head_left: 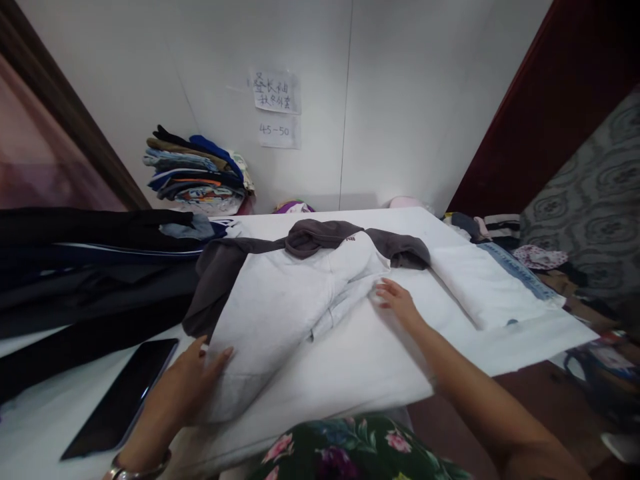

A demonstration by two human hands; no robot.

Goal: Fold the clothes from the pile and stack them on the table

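**Garment (280,293) spread on a white table (390,370)**

The table bears, from left to right, dark clothes (100,287), a black-screened device (123,400), the garment at centre, white-bodied with dark grey sleeves, and a white cloth (480,283). The left hand (205,373), thumb and fingers parted, lies at the garment's near left edge. The right hand (395,300), well apart, is at its right edge, fingers bent; whether it grips cannot be told.

Grey-white wall (410,100) | dark-red panel (545,93) | patterned wallpaper (600,167) | brownish floor (530,400)
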